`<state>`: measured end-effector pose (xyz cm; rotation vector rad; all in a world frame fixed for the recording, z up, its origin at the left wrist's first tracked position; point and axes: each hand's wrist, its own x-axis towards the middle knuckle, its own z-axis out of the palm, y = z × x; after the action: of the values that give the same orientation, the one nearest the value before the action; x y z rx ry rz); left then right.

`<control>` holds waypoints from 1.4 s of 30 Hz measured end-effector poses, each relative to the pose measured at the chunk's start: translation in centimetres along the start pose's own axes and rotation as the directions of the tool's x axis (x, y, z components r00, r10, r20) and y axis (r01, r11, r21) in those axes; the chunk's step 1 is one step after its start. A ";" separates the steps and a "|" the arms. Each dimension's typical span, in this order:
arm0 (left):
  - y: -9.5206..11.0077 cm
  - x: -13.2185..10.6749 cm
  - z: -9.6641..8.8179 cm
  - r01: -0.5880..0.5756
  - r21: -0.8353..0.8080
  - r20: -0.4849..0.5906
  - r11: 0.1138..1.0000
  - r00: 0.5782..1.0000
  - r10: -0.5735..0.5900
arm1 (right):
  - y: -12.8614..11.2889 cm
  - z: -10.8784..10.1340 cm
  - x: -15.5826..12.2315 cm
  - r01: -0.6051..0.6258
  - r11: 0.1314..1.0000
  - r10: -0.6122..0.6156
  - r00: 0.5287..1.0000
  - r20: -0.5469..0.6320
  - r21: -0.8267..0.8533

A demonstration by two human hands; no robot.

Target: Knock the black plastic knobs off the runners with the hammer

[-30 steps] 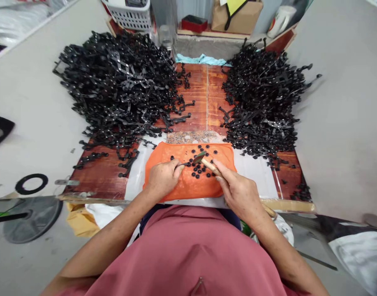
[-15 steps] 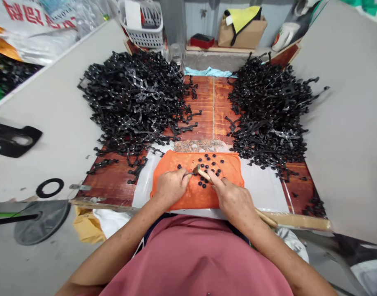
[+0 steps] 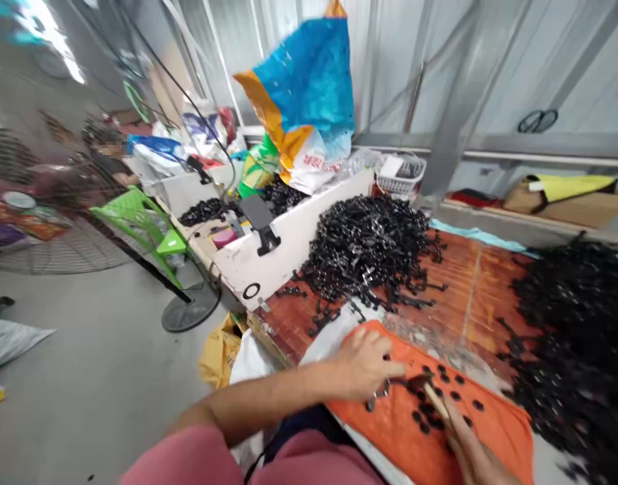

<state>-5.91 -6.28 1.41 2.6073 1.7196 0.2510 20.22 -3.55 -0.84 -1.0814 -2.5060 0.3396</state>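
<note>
My left hand [image 3: 366,364] is closed over the left part of an orange cloth [image 3: 389,438]. A black jointed plastic piece [image 3: 384,391] sticks out of its fingers, one end hanging below and another pointing to the tool's head. My right hand [image 3: 473,450] grips a tool with a pale wooden handle [image 3: 437,399] and a dark brownish head [image 3: 417,382]; its exact kind is blurred. The head is close to the left fingertips, and I cannot tell whether they touch. Several small round black discs [image 3: 478,405] lie loose on the cloth around the tool.
A large heap of black jointed pieces [image 3: 362,246] sits behind my left hand, another heap [image 3: 581,350] at right. A white partition [image 3: 288,249] bounds the bench on the left. Beyond are a green chair [image 3: 147,229], a fan base [image 3: 190,313] and a blurred person [image 3: 109,148].
The view has swung left, bringing the floor, chair and neighbouring bench into sight. My left fingers have lifted and spread somewhat, showing more of the black piece; the right hand keeps the wooden-handled tool.
</note>
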 end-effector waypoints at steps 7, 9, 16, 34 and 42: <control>-4.4 -0.4 -2.1 -0.540 -0.037 0.000 0.841 0.841 0.541 | -2.2 -1.3 -0.7 -0.181 0.948 0.226 0.962 0.155 -0.260; -4.4 0.0 -1.3 -0.567 -0.035 0.014 0.823 0.823 0.568 | -2.6 -1.6 -0.4 -0.203 0.950 0.246 0.955 0.164 -0.239; -3.6 0.3 -1.5 0.005 -0.490 0.089 0.872 0.995 0.045 | -2.0 -3.7 -2.3 -0.359 0.862 0.398 0.917 -0.037 0.358; 4.5 -0.1 -2.9 0.204 -0.011 -0.002 0.979 0.979 -0.204 | -4.6 -3.7 -0.6 -0.381 0.557 0.425 0.894 0.140 0.738; 4.3 -2.2 -3.1 0.049 -0.159 -0.076 0.986 0.995 -0.062 | -4.7 -1.7 2.4 -0.406 0.445 0.526 0.840 0.134 0.799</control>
<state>-3.25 -10.22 4.56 2.4663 1.7159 0.4760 16.46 -4.89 3.06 -1.2686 -1.5016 1.3687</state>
